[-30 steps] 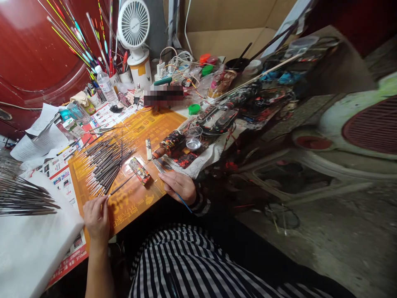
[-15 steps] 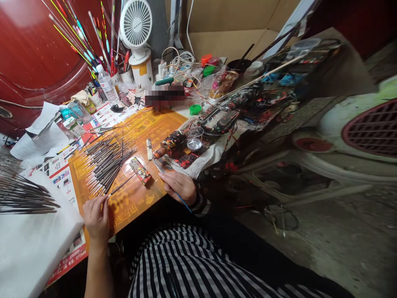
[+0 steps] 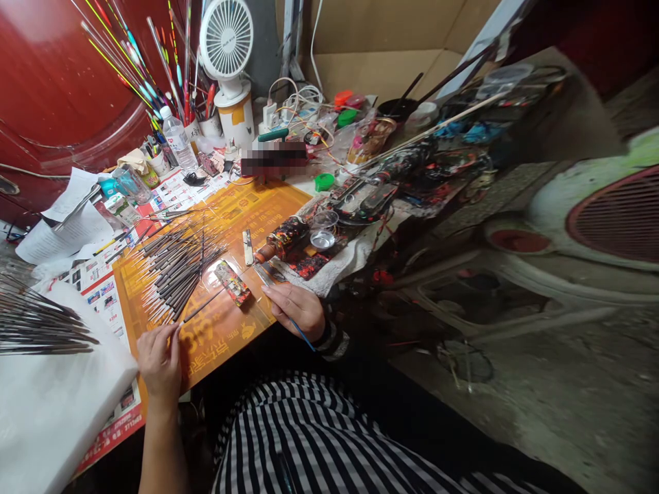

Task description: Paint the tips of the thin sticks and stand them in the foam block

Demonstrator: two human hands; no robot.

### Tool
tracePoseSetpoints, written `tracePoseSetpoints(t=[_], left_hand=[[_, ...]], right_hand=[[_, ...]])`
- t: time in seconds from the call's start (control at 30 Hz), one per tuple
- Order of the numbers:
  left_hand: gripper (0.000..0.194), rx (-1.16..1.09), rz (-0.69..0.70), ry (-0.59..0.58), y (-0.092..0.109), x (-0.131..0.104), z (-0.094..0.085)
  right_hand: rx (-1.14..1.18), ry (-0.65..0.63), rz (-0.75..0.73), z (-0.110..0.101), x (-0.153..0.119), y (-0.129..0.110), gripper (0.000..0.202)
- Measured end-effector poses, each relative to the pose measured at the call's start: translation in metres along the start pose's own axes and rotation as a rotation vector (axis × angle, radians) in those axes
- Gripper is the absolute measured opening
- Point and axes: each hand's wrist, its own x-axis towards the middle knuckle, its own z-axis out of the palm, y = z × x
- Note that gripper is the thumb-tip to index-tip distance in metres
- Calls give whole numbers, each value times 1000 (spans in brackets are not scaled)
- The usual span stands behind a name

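L hand [image 3: 159, 346] is pinching the pale near end of a thin dark stick [image 3: 198, 311] betw. thumb & fingertips, over front part of orange sheet [image 3: 278, 199]. Stick is slanting away fwd-R, far end reaching paint-spattered block [image 3: 233, 283]; can't tell if it's resting on it or just beside.

R hand [image 3: 296, 309] is gripping a slim blue-handled tool [image 3: 303, 334], fingers closed on it, handle running back twd wrist; tip is pointing fwd-L, apart from stick, too small to ID.

Loose pile of dark sticks [image 3: 175, 274] is lying on sheet, L of block. 2nd bunch of sticks [image 3: 46, 326] is fanning out over white foam [image 3: 51, 412], far L. Small pale bar [image 3: 248, 247] is lying just beyond block. White fan [image 3: 226, 41] is standing at back, plastic bottle [image 3: 178, 140] to its L.
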Motion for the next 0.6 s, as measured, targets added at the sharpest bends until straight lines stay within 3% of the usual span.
tracePoseSetpoints(t=[0.6], left_hand=[[15,-9,33,45,-2,-1,2]], right_hand=[[3,24,-6,1,1,0,52]])
